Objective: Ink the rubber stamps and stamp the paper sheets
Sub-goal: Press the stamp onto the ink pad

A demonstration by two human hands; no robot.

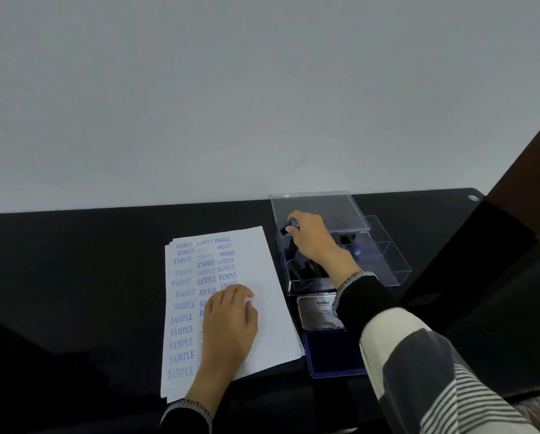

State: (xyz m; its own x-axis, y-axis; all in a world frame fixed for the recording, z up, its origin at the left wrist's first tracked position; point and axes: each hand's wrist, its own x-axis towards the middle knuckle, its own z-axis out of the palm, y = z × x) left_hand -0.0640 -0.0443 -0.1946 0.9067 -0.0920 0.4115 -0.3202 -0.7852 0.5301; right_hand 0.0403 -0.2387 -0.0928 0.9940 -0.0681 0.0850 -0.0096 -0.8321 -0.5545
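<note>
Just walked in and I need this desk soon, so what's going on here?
A person is stamping paper. Their left hand rests flat on a stack of paper sheets already covered in blue SAMPLE, AIR MAIL and FRAGILE prints. Their right hand reaches into a clear plastic box and grips a blue-topped stamp. An open blue ink pad sits beside the sheets, nearer the person than the box.

A black table top (74,277) is seen across the lower frame, under a pale grey wall (231,89). White paper sheets (271,308) at lower centre are marked with rows of blue stamped words. A clear plastic box (390,261) is noted at centre right, dark stamps inside. Below it, a dark blue ink pad (331,355) with a silver lid (315,311) is recorded. Sleeves are black, with grey and white stripes at lower right.
</note>
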